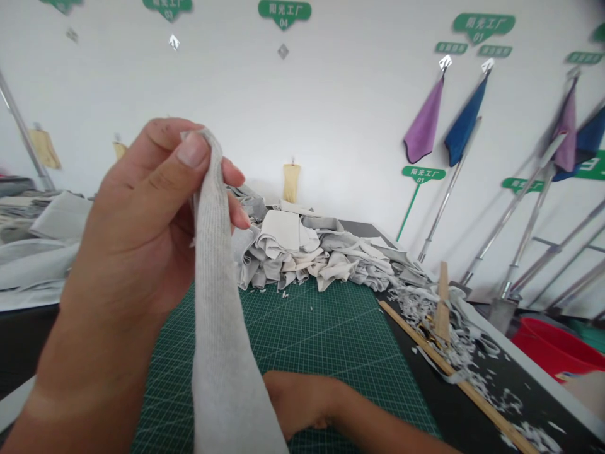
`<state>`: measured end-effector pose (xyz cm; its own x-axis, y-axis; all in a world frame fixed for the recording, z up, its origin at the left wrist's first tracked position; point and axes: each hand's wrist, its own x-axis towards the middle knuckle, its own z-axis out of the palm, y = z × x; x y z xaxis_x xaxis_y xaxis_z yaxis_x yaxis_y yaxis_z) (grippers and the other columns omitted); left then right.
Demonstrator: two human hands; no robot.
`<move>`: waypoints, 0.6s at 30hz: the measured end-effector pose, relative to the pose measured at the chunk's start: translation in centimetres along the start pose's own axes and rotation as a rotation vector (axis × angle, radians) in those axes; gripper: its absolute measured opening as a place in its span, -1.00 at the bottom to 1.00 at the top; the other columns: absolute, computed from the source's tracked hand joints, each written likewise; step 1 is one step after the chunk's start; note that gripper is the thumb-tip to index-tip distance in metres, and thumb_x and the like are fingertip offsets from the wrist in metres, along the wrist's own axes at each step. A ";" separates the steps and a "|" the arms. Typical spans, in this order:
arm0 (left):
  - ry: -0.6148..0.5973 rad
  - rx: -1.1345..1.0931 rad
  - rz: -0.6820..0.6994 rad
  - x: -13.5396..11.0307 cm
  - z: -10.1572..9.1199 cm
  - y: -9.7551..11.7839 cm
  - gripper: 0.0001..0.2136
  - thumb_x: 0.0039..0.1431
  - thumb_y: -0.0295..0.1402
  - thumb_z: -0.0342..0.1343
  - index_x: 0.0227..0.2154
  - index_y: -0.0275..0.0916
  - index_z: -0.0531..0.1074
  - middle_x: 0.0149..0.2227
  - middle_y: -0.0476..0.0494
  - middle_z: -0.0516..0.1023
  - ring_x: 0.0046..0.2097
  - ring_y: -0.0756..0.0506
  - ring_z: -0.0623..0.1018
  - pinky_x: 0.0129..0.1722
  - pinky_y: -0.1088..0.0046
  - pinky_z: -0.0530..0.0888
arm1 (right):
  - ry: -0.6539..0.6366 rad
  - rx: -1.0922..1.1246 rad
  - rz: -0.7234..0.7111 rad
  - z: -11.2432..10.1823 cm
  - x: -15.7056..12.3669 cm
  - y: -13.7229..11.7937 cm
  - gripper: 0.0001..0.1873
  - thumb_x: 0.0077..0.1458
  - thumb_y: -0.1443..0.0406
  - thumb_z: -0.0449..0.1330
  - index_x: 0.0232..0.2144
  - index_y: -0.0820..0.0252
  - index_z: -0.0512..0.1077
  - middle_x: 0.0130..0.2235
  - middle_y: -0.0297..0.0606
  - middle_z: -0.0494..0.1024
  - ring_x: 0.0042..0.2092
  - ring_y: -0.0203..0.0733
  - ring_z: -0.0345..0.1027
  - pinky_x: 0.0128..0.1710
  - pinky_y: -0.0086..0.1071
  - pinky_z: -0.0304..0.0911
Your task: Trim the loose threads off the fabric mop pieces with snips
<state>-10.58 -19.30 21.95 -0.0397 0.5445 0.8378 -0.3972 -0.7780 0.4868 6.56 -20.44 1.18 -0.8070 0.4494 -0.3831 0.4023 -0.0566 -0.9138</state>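
Observation:
My left hand [142, 221] is raised close to the camera. Its thumb and fingers pinch the top end of a long grey ribbed fabric strip [217, 315]. The strip hangs down from the pinch to the bottom edge of the picture. My right hand [297, 400] is low over the green cutting mat [331, 334], just behind the strip's lower end. Its fingers are curled under and hidden by the strip, so what it grips cannot be seen.
A heap of grey and cream fabric pieces [307, 249] lies at the mat's far edge. Wooden sticks [442, 302] and fabric trimmings [454, 340] lie to the right. A red tub [553, 347] stands beyond the table edge. More fabric [42, 239] is stacked at the left.

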 end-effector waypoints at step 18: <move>0.064 0.051 -0.004 -0.5 0.6 0.3 -0.94 0.26 -0.39 0.13 -0.35 -0.17 0.40 -0.42 0.04 0.49 -0.61 0.04 0.48 -0.73 0.55 0.38 | 0.237 -0.716 -0.096 0.5 -1.3 -0.7 -0.71 0.01 0.14 0.23 -0.28 0.21 0.57 -0.38 -0.32 0.62 -0.37 -0.25 0.43 -0.47 -0.52 0.08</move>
<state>-10.12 -20.02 21.86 -0.0978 0.5652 0.8191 -0.3500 -0.7900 0.5034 7.11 -21.38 2.21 -0.7706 0.6074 -0.1929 0.5826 0.5488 -0.5995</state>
